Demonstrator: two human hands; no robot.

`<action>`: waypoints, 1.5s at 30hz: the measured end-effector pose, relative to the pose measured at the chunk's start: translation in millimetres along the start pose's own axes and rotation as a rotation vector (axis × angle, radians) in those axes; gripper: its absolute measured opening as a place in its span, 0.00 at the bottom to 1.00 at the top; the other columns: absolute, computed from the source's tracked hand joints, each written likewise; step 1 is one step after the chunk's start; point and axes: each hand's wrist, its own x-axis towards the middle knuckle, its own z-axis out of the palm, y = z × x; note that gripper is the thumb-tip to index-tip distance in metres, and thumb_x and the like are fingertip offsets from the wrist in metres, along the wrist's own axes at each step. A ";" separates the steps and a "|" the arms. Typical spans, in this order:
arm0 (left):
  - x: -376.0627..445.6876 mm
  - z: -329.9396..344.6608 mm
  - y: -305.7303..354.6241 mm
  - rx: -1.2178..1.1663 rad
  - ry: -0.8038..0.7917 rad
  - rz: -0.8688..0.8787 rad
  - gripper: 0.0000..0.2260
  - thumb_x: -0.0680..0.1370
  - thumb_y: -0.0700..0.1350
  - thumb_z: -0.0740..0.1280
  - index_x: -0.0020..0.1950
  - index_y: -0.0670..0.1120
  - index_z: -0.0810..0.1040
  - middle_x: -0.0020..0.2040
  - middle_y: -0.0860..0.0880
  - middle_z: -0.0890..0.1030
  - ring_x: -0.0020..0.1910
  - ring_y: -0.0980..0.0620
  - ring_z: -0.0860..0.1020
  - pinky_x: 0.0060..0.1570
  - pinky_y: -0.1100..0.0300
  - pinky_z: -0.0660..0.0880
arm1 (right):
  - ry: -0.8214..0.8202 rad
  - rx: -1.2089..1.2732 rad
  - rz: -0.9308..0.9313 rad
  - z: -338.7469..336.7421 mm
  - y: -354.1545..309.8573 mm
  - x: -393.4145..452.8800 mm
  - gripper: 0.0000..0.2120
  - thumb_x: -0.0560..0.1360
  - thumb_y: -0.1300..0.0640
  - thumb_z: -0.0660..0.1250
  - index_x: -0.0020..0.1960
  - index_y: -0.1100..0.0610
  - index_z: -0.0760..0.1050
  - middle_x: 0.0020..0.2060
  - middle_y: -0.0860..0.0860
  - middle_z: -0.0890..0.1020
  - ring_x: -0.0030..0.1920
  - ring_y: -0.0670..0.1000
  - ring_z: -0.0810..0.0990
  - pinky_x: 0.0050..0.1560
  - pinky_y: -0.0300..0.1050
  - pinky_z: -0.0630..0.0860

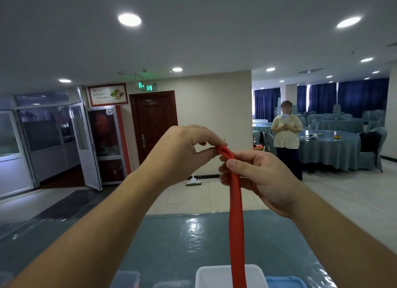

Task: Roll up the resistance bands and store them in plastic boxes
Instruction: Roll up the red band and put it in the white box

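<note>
Left hand [182, 150]: raised at chest height, thumb and fingertips pinched on the folded top end of the band. Fingertips partly hide the fold.
Right hand [257, 176]: just beside the left, lower, fingers curled round the band right under the fold; thumb on top.
Resistance band [236, 223]: qty 1, red, flat. Hangs from both hands straight down over the surface; lower end cut off by frame edge, so length and whether it reaches a box can't be told.
White box [214, 275]: qty 1, below the hands, band passes in front of it. Only its far rim shows.
Clear box [126, 277]: qty 1, below left hand, mostly cut off; contents n/a.
Blue lid or box [283, 282]: qty 1, below right hand, only a corner visible; can't tell which.
Surface [182, 234]: blue-grey cloth under glossy film, below both arms.
Person [286, 137]: qty 1, beyond right hand, standing by a round table [330, 146].
</note>
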 end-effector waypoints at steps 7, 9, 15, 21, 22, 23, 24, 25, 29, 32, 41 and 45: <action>-25.2 41.9 16.1 -0.115 0.367 -0.153 0.10 0.76 0.41 0.77 0.57 0.49 0.88 0.47 0.56 0.87 0.44 0.58 0.83 0.46 0.56 0.83 | 0.134 0.131 -0.096 9.1 8.9 -1.5 0.19 0.74 0.51 0.69 0.59 0.61 0.84 0.51 0.62 0.88 0.53 0.60 0.88 0.58 0.53 0.84; -33.2 53.4 22.9 -0.113 0.348 -0.134 0.11 0.79 0.42 0.74 0.60 0.49 0.87 0.48 0.56 0.87 0.44 0.59 0.82 0.47 0.58 0.82 | 0.169 0.171 -0.084 11.0 10.2 -1.3 0.19 0.75 0.50 0.68 0.59 0.62 0.84 0.52 0.61 0.88 0.53 0.59 0.88 0.60 0.55 0.83; -38.4 45.0 8.8 -0.164 0.197 -0.102 0.14 0.79 0.38 0.73 0.62 0.50 0.85 0.49 0.60 0.83 0.48 0.61 0.82 0.50 0.61 0.81 | 0.143 0.120 -0.039 10.2 9.7 -5.2 0.20 0.72 0.52 0.70 0.58 0.63 0.85 0.53 0.62 0.88 0.58 0.63 0.86 0.62 0.58 0.83; -33.3 32.6 4.7 -0.154 0.011 -0.028 0.16 0.79 0.44 0.72 0.67 0.53 0.82 0.58 0.65 0.77 0.54 0.71 0.76 0.55 0.71 0.75 | 0.052 0.055 0.004 4.1 7.2 -6.5 0.17 0.70 0.51 0.73 0.55 0.59 0.87 0.50 0.61 0.88 0.53 0.59 0.87 0.59 0.57 0.83; -33.5 31.8 5.6 -0.141 -0.011 -0.041 0.15 0.79 0.45 0.70 0.66 0.54 0.82 0.56 0.69 0.76 0.54 0.71 0.75 0.56 0.70 0.76 | 0.050 0.034 0.006 4.0 8.1 -6.7 0.17 0.70 0.51 0.73 0.56 0.59 0.87 0.51 0.60 0.88 0.53 0.59 0.87 0.59 0.57 0.83; -34.4 32.1 7.1 -0.131 -0.016 -0.047 0.14 0.78 0.46 0.70 0.64 0.53 0.81 0.53 0.71 0.75 0.52 0.72 0.75 0.55 0.71 0.75 | 0.050 0.016 0.004 4.6 9.2 -7.1 0.17 0.71 0.51 0.73 0.56 0.58 0.87 0.50 0.60 0.88 0.53 0.58 0.88 0.59 0.56 0.83; -35.5 33.2 8.6 -0.129 -0.006 -0.047 0.13 0.78 0.46 0.70 0.63 0.52 0.81 0.51 0.71 0.75 0.50 0.73 0.75 0.53 0.73 0.74 | 0.056 0.002 -0.003 5.7 10.6 -6.9 0.17 0.71 0.50 0.72 0.57 0.58 0.86 0.50 0.59 0.88 0.53 0.58 0.88 0.59 0.55 0.83; -36.4 34.9 9.9 -0.127 0.013 -0.049 0.12 0.79 0.45 0.71 0.62 0.50 0.81 0.50 0.70 0.75 0.48 0.73 0.75 0.51 0.74 0.74 | 0.067 -0.009 -0.016 7.0 11.8 -6.8 0.17 0.72 0.50 0.72 0.57 0.57 0.86 0.50 0.59 0.88 0.52 0.57 0.87 0.58 0.53 0.83; -40.3 43.1 9.8 -0.102 0.132 -0.091 0.11 0.79 0.44 0.70 0.61 0.49 0.80 0.51 0.65 0.76 0.49 0.67 0.76 0.50 0.65 0.78 | 0.170 0.042 -0.076 8.8 18.5 -7.6 0.23 0.69 0.47 0.73 0.60 0.57 0.82 0.49 0.58 0.88 0.49 0.58 0.87 0.56 0.52 0.82; -45.2 49.5 10.6 -0.094 0.239 -0.124 0.10 0.79 0.40 0.72 0.60 0.47 0.80 0.53 0.58 0.80 0.51 0.59 0.79 0.50 0.55 0.81 | 0.228 0.069 -0.140 12.2 22.1 -11.3 0.20 0.68 0.51 0.73 0.57 0.58 0.81 0.47 0.59 0.88 0.49 0.58 0.88 0.59 0.55 0.82; -54.5 80.5 24.3 -0.136 0.484 -0.261 0.12 0.77 0.53 0.74 0.51 0.45 0.80 0.46 0.53 0.81 0.45 0.56 0.80 0.44 0.58 0.81 | 0.366 0.065 -0.227 27.4 27.4 -7.8 0.16 0.69 0.53 0.75 0.55 0.56 0.86 0.48 0.54 0.89 0.52 0.54 0.88 0.58 0.51 0.83; -53.2 74.5 28.0 -0.416 0.374 -0.350 0.08 0.77 0.44 0.77 0.49 0.52 0.78 0.55 0.56 0.83 0.53 0.55 0.84 0.51 0.61 0.83 | 0.378 -0.175 -0.297 16.8 25.8 -6.2 0.09 0.75 0.59 0.75 0.55 0.54 0.86 0.46 0.48 0.89 0.50 0.48 0.88 0.55 0.43 0.84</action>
